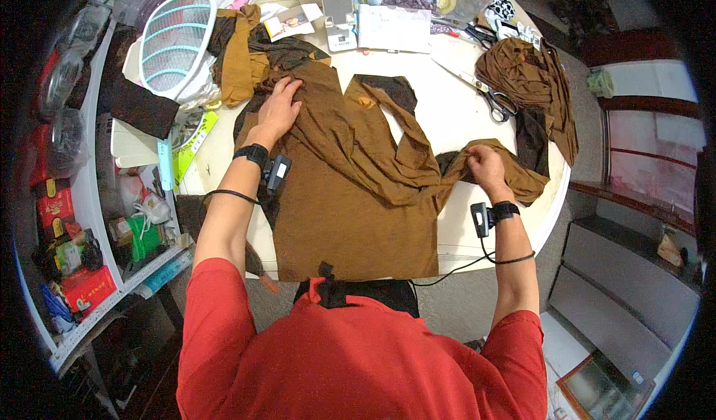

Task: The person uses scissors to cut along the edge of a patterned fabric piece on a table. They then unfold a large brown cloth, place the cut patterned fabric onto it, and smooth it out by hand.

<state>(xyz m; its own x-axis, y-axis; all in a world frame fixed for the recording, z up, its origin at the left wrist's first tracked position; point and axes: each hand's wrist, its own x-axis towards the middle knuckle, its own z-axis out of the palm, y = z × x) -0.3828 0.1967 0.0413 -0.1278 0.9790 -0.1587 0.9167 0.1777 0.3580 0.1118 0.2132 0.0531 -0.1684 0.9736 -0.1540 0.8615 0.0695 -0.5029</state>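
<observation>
A brown cloth garment (356, 226) lies spread on the white table, with its lower part hanging toward me at the near edge. Folds gather across its middle, and a strip loops out toward the right. My left hand (280, 108) rests on the garment's upper left part, its fingers stretched out over the fabric. At the right, my right hand (486, 165) is closed on a bunched end of the same brown cloth, its fingertips pressed into the folds. Dark fabric, perhaps the underside, shows at the far end of the loop.
Right of the garment lie large scissors (481, 92) and a heap of brown cloth (518, 77). Toward the back stand a phone stand (339, 21) and an open notebook (394, 29). A mesh swatter (177, 43) and a yellow-green curved ruler (195, 146) lie left, beside a loaded shelf (97, 166).
</observation>
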